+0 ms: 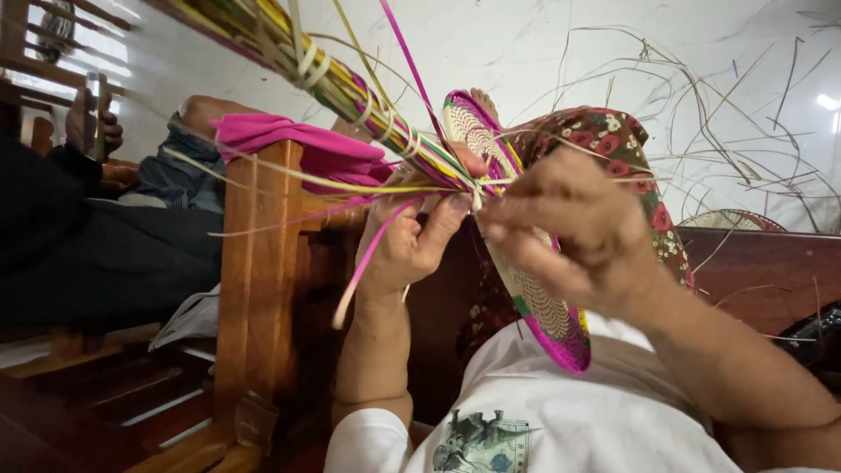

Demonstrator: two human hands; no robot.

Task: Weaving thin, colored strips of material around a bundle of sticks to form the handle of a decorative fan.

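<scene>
The left hand (407, 236) is curling its fingers up around a bundle of coloured strips (350, 92) — yellow, green and pink, bound with pale ties — gripping it where the strips meet the edge of a woven fan (547, 307). The right hand (569, 223) is closing in from the other side, fingertips pinched on a thin pale strand (477, 194) just beside the left thumb, so both hands are holding narrow and tight at the same knot. The woven fan is standing on edge between and below the hands, its cream face and pink-and-green rim running down towards the person's white shirt (561, 412). A loose pink strip (363, 267) is hanging down across the left wrist. Behind the right hand a floral cloth (613, 140) is draped — beyond it, dry loose reeds (718, 114) are lying scattered over the pale floor. To the left of the left hand a wooden chair frame (254, 289) is carrying a pink cloth (289, 140), and further left another person's hand (92, 123) is holding a phone (96, 105).
</scene>
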